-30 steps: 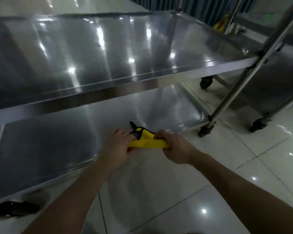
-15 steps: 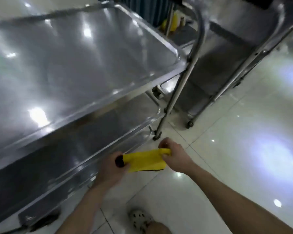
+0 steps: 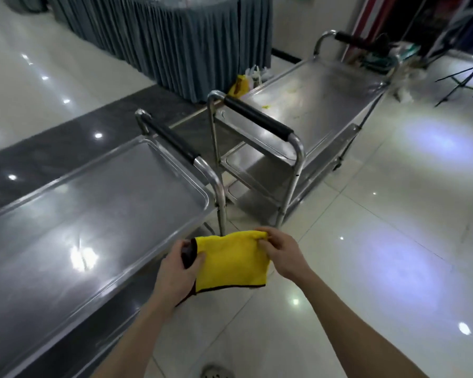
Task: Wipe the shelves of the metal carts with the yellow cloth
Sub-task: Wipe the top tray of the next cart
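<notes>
A glossy pale tiled floor (image 3: 393, 241) mirrors ceiling lights, with a dark grey band (image 3: 52, 154) crossing it at the left. A grey pleated table skirt (image 3: 175, 42) runs along the back; a yellow bag (image 3: 238, 87) and white bags (image 3: 256, 73) sit at its foot. Black tripod legs (image 3: 462, 83) stand at the far right

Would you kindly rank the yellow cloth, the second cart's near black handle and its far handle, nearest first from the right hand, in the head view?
1. yellow cloth, pinched by the right hand itself.
2. near black handle, straight ahead.
3. far handle, at the cart's back end.
</notes>
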A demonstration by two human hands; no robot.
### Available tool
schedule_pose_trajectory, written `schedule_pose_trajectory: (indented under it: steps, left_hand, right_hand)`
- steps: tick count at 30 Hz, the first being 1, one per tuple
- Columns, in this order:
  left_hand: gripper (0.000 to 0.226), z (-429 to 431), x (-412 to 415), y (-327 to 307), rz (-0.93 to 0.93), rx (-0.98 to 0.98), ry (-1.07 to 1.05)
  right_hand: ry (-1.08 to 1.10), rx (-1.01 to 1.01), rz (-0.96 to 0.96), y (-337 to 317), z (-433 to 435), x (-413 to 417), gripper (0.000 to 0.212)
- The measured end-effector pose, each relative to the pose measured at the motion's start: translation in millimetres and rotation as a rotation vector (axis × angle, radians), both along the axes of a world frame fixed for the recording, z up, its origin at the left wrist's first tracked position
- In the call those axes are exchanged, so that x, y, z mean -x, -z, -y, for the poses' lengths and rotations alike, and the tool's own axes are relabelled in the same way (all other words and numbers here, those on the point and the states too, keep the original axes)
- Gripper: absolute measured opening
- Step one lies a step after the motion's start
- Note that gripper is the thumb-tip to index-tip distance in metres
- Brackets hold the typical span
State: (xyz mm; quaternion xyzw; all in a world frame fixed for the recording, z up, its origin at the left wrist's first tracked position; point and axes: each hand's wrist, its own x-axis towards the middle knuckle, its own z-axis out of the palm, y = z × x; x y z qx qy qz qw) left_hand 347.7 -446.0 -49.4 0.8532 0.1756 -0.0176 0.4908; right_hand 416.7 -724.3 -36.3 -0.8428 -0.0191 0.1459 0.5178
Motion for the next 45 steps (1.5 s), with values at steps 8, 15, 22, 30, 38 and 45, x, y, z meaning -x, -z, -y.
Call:
schedule_pose_trajectory:
  steps: [8, 15, 22, 30, 38, 45]
  left_hand:
    - [0.043, 76, -14, -80, 0.151, 0.018, -0.036]
    - [0.024, 135, -27, -101, 0.254, 0.047, 0.001]
    - [0.024, 195, -71, -119, 0.219, 0.052, 0.036]
    - [0.04, 279, -193, -93, 0.089, -0.009, -0.01]
    - [0.059, 373, -312, -61, -0.13, -0.024, -0.07]
    - [0.067, 381, -371, -55, -0.167, -0.086, -0.116]
  right_hand:
    - [0.06, -0.161, 0.059, -55, 56, -2, 0.038]
    - [0.053, -0.047, 0.153, -100, 119, -16, 0.039]
    - [0.076, -0.041, 0.24, -119, 172, -68, 0.012]
    - [-0.089, 0.074, 0.213, -94, 248, -202, 0.056]
    - [-0.229, 0.208, 0.188, -61, 310, -351, 0.053]
    - [-0.236, 0.185, 0.175, -45, 305, -425, 0.047]
